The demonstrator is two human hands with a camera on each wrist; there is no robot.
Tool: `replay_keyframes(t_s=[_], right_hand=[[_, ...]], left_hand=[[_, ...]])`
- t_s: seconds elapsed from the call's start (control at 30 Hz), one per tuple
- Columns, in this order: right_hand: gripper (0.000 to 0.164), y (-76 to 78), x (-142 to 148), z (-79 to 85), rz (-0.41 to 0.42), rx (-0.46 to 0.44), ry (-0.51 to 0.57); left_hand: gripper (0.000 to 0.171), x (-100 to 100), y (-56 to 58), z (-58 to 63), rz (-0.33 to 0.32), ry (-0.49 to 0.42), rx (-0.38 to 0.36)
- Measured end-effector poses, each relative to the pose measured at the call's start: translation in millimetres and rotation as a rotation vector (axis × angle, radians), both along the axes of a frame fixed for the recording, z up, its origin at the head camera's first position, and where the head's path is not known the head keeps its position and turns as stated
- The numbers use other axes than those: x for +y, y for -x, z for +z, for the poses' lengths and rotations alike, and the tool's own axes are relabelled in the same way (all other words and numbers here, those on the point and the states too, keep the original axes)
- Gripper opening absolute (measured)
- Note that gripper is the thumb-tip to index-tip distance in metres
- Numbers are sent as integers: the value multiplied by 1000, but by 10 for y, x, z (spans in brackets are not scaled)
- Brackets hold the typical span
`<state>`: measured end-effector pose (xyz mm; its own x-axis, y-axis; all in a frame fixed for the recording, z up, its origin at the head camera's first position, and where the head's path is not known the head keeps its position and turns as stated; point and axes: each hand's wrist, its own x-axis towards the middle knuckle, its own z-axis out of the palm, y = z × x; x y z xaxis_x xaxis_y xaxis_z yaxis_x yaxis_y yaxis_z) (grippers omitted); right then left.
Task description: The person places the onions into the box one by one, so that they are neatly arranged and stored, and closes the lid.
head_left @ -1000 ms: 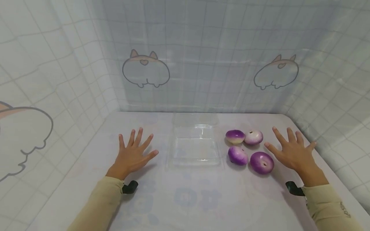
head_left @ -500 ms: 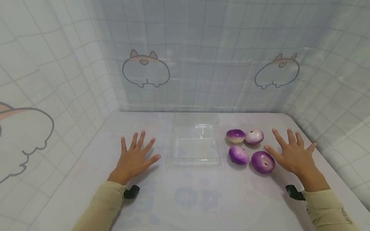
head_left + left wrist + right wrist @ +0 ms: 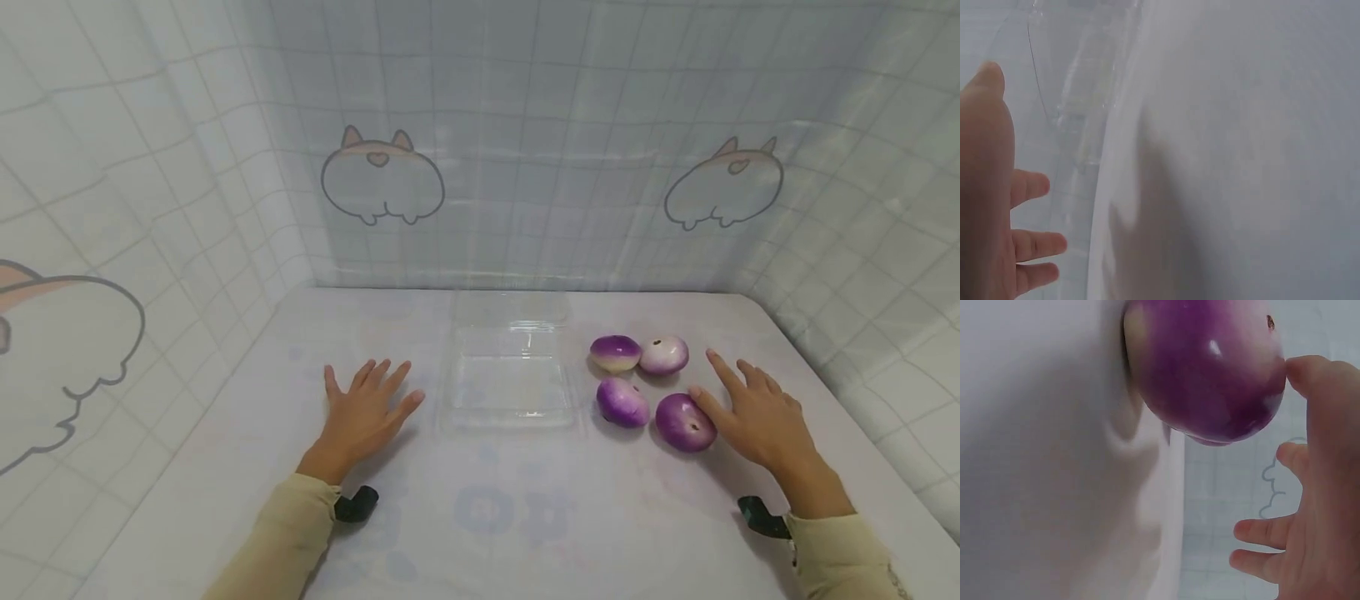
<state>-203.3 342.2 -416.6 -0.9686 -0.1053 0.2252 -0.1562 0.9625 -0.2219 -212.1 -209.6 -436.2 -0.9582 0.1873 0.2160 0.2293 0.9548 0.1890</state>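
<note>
Several glossy, round purple-and-white vegetables, onion- or turnip-like, lie grouped on the right side of the table. My right hand point(image 3: 761, 421) is over the table just right of the nearest one, a mostly purple vegetable point(image 3: 686, 423); my thumb tip overlaps its upper edge. The right wrist view shows this purple vegetable point(image 3: 1210, 369) large, with the thumb tip at its side and the other fingers loosely bent, apart from it. My left hand point(image 3: 360, 425), fingers spread and holding nothing, hovers left of a clear plastic container point(image 3: 510, 421). Its fingers point(image 3: 1038, 245) are loosely extended.
The clear container stands mid-table, its lid point(image 3: 510, 308) folded open toward the back. Beside the nearest vegetable lie another purple one point(image 3: 622, 403), a purple-and-cream one point(image 3: 615, 354) and a paler one point(image 3: 664, 356). Grid-patterned curtains point(image 3: 555, 167) enclose the table's back and sides.
Both hands have lowered and their spread fingers have relaxed. My left hand has shifted slightly right; my right thumb now overlaps the nearest purple vegetable. The vegetables and container stay put.
</note>
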Motion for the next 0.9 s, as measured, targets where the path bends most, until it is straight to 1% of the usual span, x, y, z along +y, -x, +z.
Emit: replay_keyframes(t_s=[0.13, 0.23, 0.43, 0.67, 0.8, 0.9], right_hand=[[71, -22, 7, -45, 3, 21, 47], [71, -32, -10, -50, -8, 13, 73], [68, -41, -60, -35, -18, -26, 130], [63, -21, -82, -59, -1, -47, 179], [60, -18, -79, -79, -2, -44, 189], [58, -27, -79, -93, -6, -36, 200]], left_hand=[[72, 71, 16, -2, -4, -89, -39], [73, 123, 30, 2, -4, -148, -58], [71, 188, 57, -18, 12, -231, -67], [64, 265, 98, -45, -6, -375, -76], [66, 319, 122, -37, 15, -419, -99], [66, 357, 145, -33, 30, -480, -123]])
